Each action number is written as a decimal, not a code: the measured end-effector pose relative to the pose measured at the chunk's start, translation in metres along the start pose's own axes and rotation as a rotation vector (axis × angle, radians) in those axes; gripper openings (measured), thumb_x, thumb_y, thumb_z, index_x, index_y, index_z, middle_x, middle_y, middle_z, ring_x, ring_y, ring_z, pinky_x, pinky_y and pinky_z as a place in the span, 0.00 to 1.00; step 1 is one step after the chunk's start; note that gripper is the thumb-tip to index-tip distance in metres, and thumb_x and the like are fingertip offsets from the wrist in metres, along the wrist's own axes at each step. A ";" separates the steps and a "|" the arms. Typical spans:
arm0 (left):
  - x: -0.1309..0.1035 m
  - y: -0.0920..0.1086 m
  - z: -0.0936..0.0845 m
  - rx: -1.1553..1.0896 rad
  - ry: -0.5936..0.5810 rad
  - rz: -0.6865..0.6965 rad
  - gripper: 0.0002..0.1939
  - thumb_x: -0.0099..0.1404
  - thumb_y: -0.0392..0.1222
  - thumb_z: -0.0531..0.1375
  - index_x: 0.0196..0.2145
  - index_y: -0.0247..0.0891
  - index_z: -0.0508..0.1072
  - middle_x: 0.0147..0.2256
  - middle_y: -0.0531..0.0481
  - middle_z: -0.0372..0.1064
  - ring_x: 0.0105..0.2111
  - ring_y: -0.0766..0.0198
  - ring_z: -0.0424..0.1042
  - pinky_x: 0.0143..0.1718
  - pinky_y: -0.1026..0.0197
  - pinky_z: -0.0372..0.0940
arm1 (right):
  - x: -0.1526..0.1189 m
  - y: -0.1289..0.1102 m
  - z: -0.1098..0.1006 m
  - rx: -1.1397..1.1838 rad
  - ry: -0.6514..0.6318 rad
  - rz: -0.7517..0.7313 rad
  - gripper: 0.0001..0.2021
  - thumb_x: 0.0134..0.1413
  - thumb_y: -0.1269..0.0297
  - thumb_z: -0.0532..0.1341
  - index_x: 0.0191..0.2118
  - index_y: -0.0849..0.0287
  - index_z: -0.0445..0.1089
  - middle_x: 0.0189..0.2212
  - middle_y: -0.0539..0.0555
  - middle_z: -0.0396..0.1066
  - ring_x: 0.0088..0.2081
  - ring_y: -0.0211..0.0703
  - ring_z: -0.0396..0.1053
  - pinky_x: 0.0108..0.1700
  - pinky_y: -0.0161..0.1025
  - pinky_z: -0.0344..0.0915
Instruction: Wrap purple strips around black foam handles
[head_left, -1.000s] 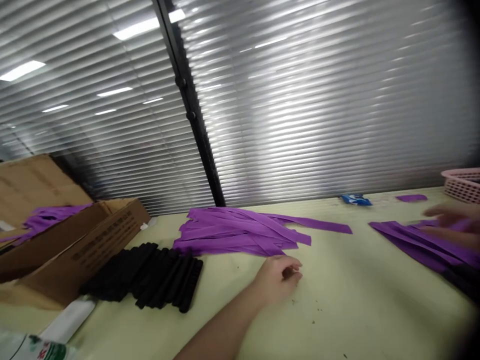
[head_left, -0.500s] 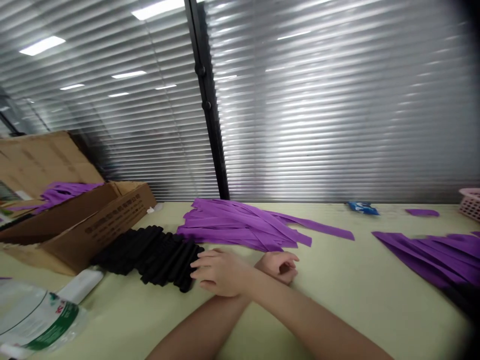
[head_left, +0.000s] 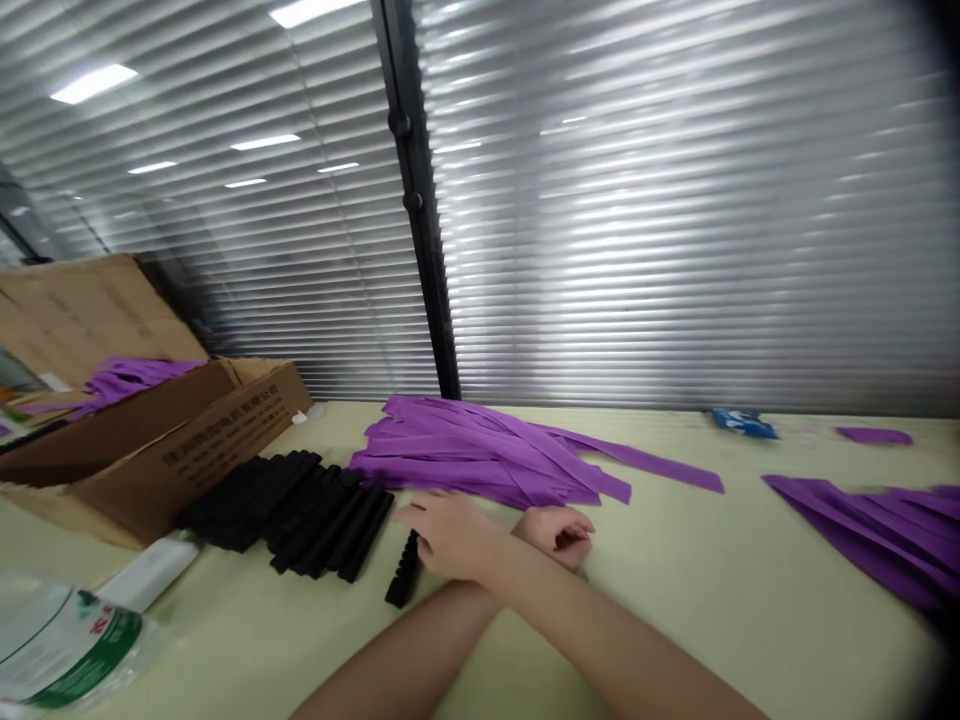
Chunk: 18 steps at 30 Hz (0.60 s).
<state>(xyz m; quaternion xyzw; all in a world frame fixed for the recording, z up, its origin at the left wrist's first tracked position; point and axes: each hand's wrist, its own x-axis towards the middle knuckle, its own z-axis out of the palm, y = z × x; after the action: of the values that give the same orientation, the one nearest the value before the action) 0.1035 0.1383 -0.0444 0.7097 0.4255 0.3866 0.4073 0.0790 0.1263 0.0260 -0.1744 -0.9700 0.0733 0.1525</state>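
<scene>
My forearms cross over the table. My right hand (head_left: 450,535), reaching to the left over my left wrist, has its fingers closed on one end of a black ribbed strip (head_left: 405,572), which slants down toward the table. Left of it lies a pile of similar black strips (head_left: 300,510). My left hand (head_left: 559,535) rests on the right side, fingers curled in around a shaded hollow where no object shows. Just behind both hands is a heap of flat purple strips (head_left: 480,450).
An open cardboard box (head_left: 210,440) with purple strips beyond it stands at left. Near the lower left are a clear bottle (head_left: 67,640) and a white object (head_left: 150,573). More purple strips (head_left: 877,530) lie at right, a blue packet (head_left: 742,422) behind them. Blinds back the table (head_left: 675,600).
My right hand has drawn slightly right, off the black pile, and a single black strip now shows apart from the pile under its fingers. My left hand has hardly moved. The view has shifted slightly.
</scene>
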 end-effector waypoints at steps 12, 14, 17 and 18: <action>-0.002 0.001 -0.002 0.036 0.020 0.032 0.14 0.53 0.35 0.62 0.39 0.36 0.79 0.33 0.47 0.77 0.31 0.64 0.74 0.31 0.68 0.67 | -0.002 0.003 0.008 0.060 -0.059 -0.031 0.11 0.46 0.70 0.62 0.38 0.53 0.75 0.43 0.51 0.70 0.46 0.49 0.61 0.48 0.49 0.59; -0.002 0.003 -0.002 0.040 0.027 0.048 0.13 0.54 0.35 0.62 0.38 0.35 0.79 0.32 0.47 0.77 0.30 0.64 0.74 0.30 0.68 0.66 | -0.002 0.003 0.009 0.046 -0.041 0.002 0.11 0.47 0.69 0.62 0.39 0.55 0.73 0.43 0.52 0.70 0.46 0.50 0.61 0.47 0.49 0.59; -0.002 0.005 -0.002 0.030 0.036 0.072 0.10 0.54 0.35 0.61 0.36 0.35 0.79 0.30 0.47 0.77 0.29 0.65 0.73 0.30 0.67 0.66 | -0.003 0.003 0.009 0.035 -0.029 0.063 0.11 0.47 0.69 0.61 0.40 0.57 0.72 0.43 0.54 0.69 0.46 0.51 0.61 0.46 0.49 0.59; -0.002 0.005 -0.001 0.022 0.040 0.076 0.10 0.55 0.36 0.61 0.35 0.35 0.79 0.30 0.47 0.76 0.28 0.65 0.73 0.30 0.67 0.66 | -0.003 0.003 0.009 0.035 -0.027 0.082 0.11 0.47 0.69 0.62 0.40 0.57 0.72 0.43 0.54 0.68 0.46 0.51 0.61 0.46 0.49 0.58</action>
<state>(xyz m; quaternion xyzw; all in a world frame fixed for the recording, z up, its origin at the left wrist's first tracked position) 0.1031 0.1355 -0.0395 0.7219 0.4106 0.4113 0.3757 0.0804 0.1275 0.0163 -0.2102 -0.9626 0.0988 0.1391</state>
